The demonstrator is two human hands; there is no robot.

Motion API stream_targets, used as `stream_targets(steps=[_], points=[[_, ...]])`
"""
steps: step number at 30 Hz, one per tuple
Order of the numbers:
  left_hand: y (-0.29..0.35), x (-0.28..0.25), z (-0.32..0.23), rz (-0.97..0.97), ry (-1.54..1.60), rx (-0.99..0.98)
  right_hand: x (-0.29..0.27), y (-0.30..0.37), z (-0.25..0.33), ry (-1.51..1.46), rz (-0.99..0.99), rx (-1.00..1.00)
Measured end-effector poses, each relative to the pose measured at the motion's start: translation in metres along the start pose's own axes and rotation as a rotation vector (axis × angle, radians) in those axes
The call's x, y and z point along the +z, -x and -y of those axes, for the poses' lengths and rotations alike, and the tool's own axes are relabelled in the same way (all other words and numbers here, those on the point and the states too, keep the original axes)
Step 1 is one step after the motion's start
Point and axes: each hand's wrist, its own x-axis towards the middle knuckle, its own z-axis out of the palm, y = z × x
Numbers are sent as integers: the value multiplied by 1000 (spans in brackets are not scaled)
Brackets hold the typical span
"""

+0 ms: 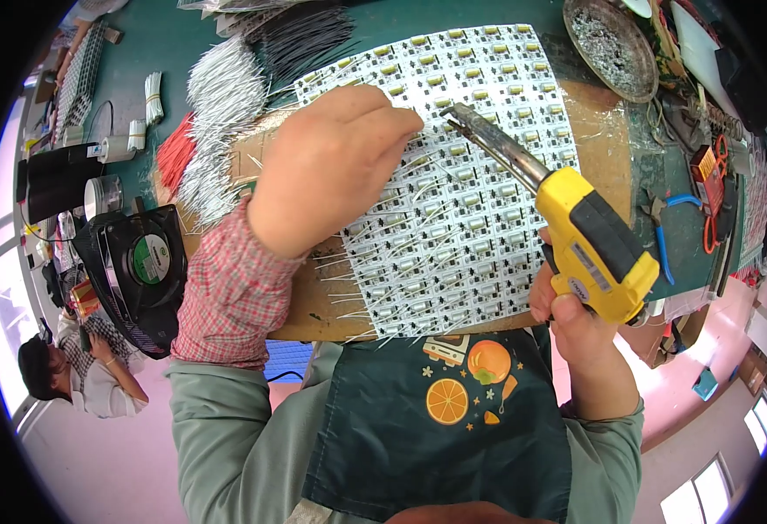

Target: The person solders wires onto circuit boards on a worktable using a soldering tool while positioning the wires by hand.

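Note:
A large white panel of small circuit boards (523,113) lies on a brown work board, with rows of little components on it. Thin white wires (427,210) stick out from its left and lower rows. My left hand (335,166) hovers over the panel's upper left, thumb and fingers pinched together; what they hold, if anything, is hidden. In my right hand (580,327) is a yellow and black soldering gun (597,240), gripped by its handle. Its metal nose points up and left, the tip close to my left fingertips above the panel.
Piles of white wires (226,87), red wires (175,157) and black wires (309,39) lie at the far left. A black fan (143,262) stands left. At right are a round dish of metal bits (606,52), blue-handled cutters (661,231) and orange-handled scissors (711,231). Another person (95,371) sits far left.

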Motion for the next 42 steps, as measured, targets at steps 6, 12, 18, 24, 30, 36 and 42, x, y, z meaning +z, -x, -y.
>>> stream_targets(steps=[6,12,18,24,30,36,42], points=[[0,14,5,40,-14,43,1,-1,-3,-11,-1,7],[0,14,4,55,-22,45,-13,1,-1,67,160,2],[-1,13,3,71,-32,43,-2,0,-6,52,14,-57],[-1,12,4,70,23,4,-14,2,-5,64,124,-23],[-2,12,4,81,34,5,-16,2,-8,12,154,-30],[-3,13,4,79,32,10,-10,3,-9,44,82,-41],[-2,14,4,75,32,7,-14,1,-5,71,138,-24]])
